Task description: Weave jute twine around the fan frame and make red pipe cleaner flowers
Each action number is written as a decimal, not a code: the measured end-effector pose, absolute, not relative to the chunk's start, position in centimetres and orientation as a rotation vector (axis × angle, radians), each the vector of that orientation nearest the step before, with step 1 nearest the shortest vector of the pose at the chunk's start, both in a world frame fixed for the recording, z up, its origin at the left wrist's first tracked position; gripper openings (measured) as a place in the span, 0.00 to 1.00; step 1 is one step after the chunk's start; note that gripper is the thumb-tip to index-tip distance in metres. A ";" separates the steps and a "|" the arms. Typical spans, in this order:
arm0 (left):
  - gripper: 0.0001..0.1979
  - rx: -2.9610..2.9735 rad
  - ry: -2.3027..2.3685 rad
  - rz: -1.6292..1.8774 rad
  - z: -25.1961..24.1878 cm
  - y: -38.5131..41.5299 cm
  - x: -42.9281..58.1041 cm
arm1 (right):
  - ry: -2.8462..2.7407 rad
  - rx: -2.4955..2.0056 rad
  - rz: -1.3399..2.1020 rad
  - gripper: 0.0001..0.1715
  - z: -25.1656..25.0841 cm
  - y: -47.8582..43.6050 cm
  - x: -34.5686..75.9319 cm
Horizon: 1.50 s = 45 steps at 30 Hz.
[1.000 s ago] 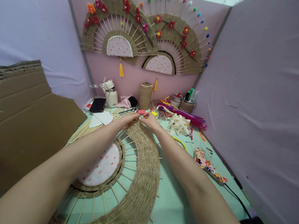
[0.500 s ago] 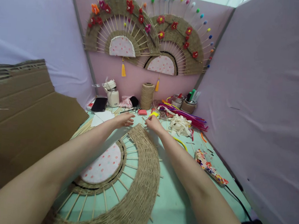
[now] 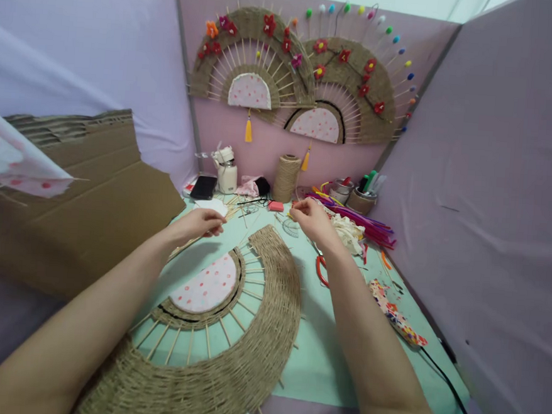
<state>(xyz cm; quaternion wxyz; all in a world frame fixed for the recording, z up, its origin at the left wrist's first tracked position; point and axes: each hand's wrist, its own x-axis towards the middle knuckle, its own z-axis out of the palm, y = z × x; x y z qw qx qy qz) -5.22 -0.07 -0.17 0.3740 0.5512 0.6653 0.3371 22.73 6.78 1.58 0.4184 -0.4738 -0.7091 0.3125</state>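
A half-round woven fan (image 3: pixel 282 296) of twine on thin sticks lies on the table below my hands, its inner half-disc (image 3: pixel 209 284) covered in white cloth with red dots. My left hand (image 3: pixel 200 222) hovers over the table left of the fan's upper end, its fingers curled together. Beyond that end, to the right, my right hand (image 3: pixel 314 217) has thumb and fingertips pinched. Whatever either hand holds is too small to make out. Under my right wrist shows a red scissors handle (image 3: pixel 321 271). A clear protractor (image 3: pixel 290 227) lies near my right fingertips.
At the back stand a twine spool (image 3: pixel 286 177), a white bottle (image 3: pixel 226 175) and pen cups (image 3: pixel 361 201). Purple pipe cleaners (image 3: pixel 373 228) and a floral-patterned glue gun (image 3: pixel 398 316) with its cord lie right. Cardboard (image 3: pixel 77 212) leans left. Two decorated fans (image 3: pixel 251 90) hang behind.
My hands have moved apart, the left one back toward me and leftward, the right one rightward. The view has shifted, and the red scissors handle and protractor now show.
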 end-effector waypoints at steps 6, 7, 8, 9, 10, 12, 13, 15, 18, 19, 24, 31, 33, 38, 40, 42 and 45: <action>0.21 1.413 1.868 0.306 -0.2 -4.3 -5.0 | -1.735 -1.106 0.982 0.12 1.3 1.7 24.9; 0.22 1.402 1.846 0.287 -0.4 -4.5 -5.0 | -1.728 -1.105 1.006 0.12 1.0 1.1 25.2; 0.22 1.396 1.827 0.275 -0.6 -4.7 -5.0 | -1.724 -1.104 1.035 0.12 0.7 0.7 25.5; 0.23 1.390 1.820 0.272 -0.8 -4.7 -4.9 | -1.715 -1.102 1.058 0.12 0.4 0.3 25.7; 0.24 1.382 1.819 0.277 -0.9 -4.7 -4.9 | -1.701 -1.099 1.077 0.12 0.3 -0.1 26.0; 0.24 1.346 1.802 0.295 -1.0 -4.8 -4.8 | -1.667 -1.087 1.095 0.12 0.1 -0.7 26.4; 0.24 1.316 1.760 0.290 -1.0 -4.8 -4.7 | -1.652 -1.082 1.097 0.12 0.2 -1.0 26.7; 0.23 1.238 1.616 0.251 -1.0 -5.0 -4.5 | -1.627 -1.075 1.100 0.12 0.4 -1.6 27.1; 0.21 1.121 1.410 0.260 -0.7 -5.2 -4.6 | -1.586 -1.064 1.117 0.12 0.9 -2.5 27.7; 0.21 1.099 1.380 0.293 -0.4 -5.2 -4.7 | -1.570 -1.056 1.122 0.12 1.1 -2.7 28.0; 0.17 1.112 1.288 0.599 4.7 -3.9 -6.0 | -1.463 -0.974 0.987 0.14 2.8 -3.3 29.1; 0.16 1.153 1.212 1.479 10.0 0.3 -3.0 | -1.178 -0.892 0.458 0.09 6.0 -7.0 27.9; 0.13 1.137 1.162 1.587 8.7 1.4 -0.3 | -1.231 -0.889 0.498 0.08 5.0 -7.8 25.8; 0.12 1.065 1.135 1.652 4.4 3.0 6.5 | -1.297 -0.816 1.312 0.16 0.1 -4.7 19.5; 0.13 1.001 1.123 1.669 3.0 2.9 8.5 | -1.024 -0.770 1.524 0.19 -1.2 -2.2 18.2; 0.11 0.929 1.061 1.680 1.7 2.5 10.1 | -0.885 -0.605 1.592 0.17 -1.9 0.1 17.6; 0.10 0.839 0.919 1.725 0.1 1.5 11.5 | -0.681 -0.446 1.590 0.15 -2.4 2.0 17.3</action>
